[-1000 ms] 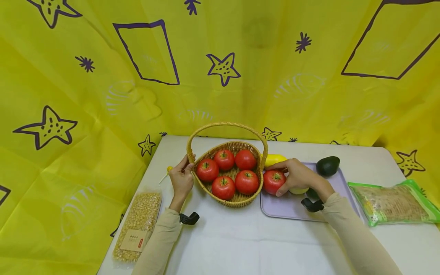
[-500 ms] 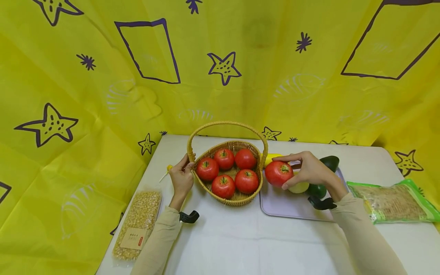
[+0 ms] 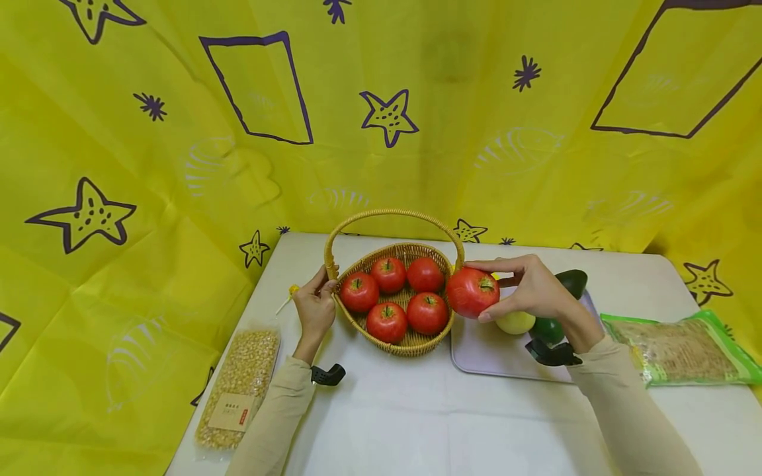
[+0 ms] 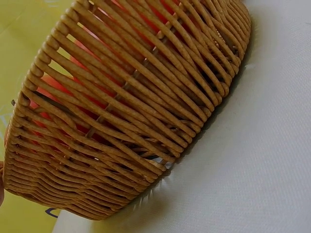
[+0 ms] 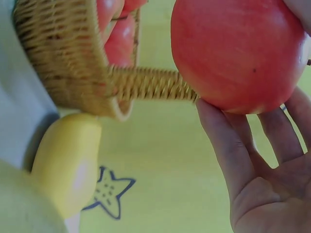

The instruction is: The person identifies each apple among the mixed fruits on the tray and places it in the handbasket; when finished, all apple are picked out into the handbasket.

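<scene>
A wicker basket (image 3: 407, 350) with a tall arched handle stands on the table, holding several red apples (image 3: 387, 324). My left hand (image 3: 315, 307) grips its left side where the handle meets the rim. In the left wrist view the woven wall (image 4: 131, 102) fills most of the picture, and red shows through its gaps. Another red apple (image 3: 470, 293) is pinched between the thumb and fingers of my right hand (image 3: 538, 294). It is raised beside the basket's right rim, overlapping it in the head view. The right wrist view shows my fingertips under this apple (image 5: 238, 53).
A lilac tray (image 3: 488, 360) carries a pale round fruit (image 3: 515, 322) and avocados (image 3: 571, 283); a yellow fruit (image 5: 68, 165) lies near the basket. A green-edged bag (image 3: 684, 350) lies at right. Packed corn kernels (image 3: 238, 383) and a yellow-headed stick (image 3: 292, 291) are left.
My right hand has lifted the apple off the tray area, then carried it left to the basket's right rim. My left hand keeps its hold on the basket.
</scene>
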The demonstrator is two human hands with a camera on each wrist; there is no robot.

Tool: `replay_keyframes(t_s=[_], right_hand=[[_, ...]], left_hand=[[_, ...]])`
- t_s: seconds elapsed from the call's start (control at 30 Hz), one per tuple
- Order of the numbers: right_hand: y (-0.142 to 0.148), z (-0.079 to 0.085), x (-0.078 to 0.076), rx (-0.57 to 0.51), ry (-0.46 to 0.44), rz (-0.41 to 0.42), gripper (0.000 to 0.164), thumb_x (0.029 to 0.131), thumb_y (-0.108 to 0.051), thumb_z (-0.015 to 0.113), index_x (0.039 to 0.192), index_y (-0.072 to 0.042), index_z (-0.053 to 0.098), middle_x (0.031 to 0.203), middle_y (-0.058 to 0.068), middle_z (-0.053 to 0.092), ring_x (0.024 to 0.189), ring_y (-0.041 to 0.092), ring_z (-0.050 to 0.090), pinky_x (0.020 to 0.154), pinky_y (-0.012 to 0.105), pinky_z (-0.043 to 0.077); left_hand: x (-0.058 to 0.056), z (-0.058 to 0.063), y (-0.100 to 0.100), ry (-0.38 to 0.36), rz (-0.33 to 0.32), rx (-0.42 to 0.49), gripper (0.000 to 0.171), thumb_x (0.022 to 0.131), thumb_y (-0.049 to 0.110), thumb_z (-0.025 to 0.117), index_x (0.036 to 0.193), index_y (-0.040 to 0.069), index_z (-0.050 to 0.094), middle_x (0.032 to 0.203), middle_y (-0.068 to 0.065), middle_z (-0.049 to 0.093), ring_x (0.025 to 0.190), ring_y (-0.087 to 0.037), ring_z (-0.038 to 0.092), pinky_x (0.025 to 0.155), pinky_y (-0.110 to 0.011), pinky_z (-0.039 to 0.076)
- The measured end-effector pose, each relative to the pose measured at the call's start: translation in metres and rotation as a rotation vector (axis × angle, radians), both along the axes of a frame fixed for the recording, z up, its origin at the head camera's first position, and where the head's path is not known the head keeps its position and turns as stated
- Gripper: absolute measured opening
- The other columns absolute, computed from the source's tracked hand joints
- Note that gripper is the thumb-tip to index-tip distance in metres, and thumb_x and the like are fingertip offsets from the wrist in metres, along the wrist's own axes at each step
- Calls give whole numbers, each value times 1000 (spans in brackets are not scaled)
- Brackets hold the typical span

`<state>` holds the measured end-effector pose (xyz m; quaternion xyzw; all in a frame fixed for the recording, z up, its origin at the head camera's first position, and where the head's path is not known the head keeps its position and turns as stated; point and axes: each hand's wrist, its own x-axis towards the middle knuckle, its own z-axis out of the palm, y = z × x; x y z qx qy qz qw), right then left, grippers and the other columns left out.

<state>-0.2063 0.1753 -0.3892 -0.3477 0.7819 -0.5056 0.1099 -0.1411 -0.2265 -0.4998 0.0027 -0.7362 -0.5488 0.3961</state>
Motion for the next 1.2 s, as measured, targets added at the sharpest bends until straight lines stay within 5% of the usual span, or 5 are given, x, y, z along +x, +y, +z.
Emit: replay_keyframes(t_s=[0.4,0.57,0.7,0.9,1.2], right_hand=[[-26,10,8,-17,18,-3,77,62,-10,104,134,-10,75,133,3,76,116,6,69,87,30,65],[-37,9,10,-18,1,10,78,63,-12,104,135,-12,75,137,7,74,118,19,71,91,32,65],[-48,9,11,-11,-12,20,79,62,-15,105,136,-14,75,138,6,73,120,30,71,93,32,64],[-66,6,14,13,5,69,81,64,-19,104,138,-13,73,141,3,72,131,27,66,101,30,61],[-91,0,14,55,34,97,81,66,-17,103,140,-14,72,143,2,70,134,30,63,106,46,59]], left_hand=[[0,1,0,-19,-6,21,40,91,-20,64,130,-12,69,115,-28,76,108,-40,74,88,-11,58],[0,3,2,-35,21,9,39,90,-23,62,129,-17,67,114,-33,74,107,-45,73,90,-17,60],[4,14,7,-41,16,17,38,90,-24,60,128,-21,64,114,-36,73,108,-49,71,93,-21,61],[14,34,15,-25,-7,36,38,89,-26,60,126,-23,64,112,-38,73,107,-44,72,91,-13,58],[13,31,15,-20,-17,40,38,89,-26,60,127,-23,64,112,-38,73,107,-52,70,92,-16,59]])
